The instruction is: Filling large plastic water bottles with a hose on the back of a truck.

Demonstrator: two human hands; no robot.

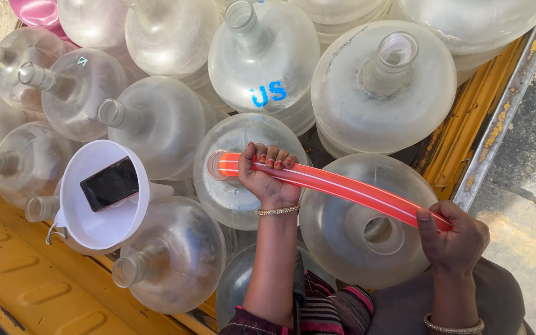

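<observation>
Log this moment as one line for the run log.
left hand: gripping orange flexible hose near its end | right hand: holding hose further back | hose end: at mouth of clear plastic water jug | nearby: white funnel holding black phone

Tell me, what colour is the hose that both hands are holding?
The hose is orange-red with a thin white stripe along its length, seen clearly in the head view.

- L hand [269, 180] grips orange hose [336, 186] near its open end, fingers wrapped over.
- Hose end sits at mouth of clear water jug [243, 205].
- R hand [454, 239] holds hose further back.
- White funnel [103, 195] w/ black phone [110, 183] inside, resting among jugs.
- Yellow truck bed [26, 279] below.
</observation>
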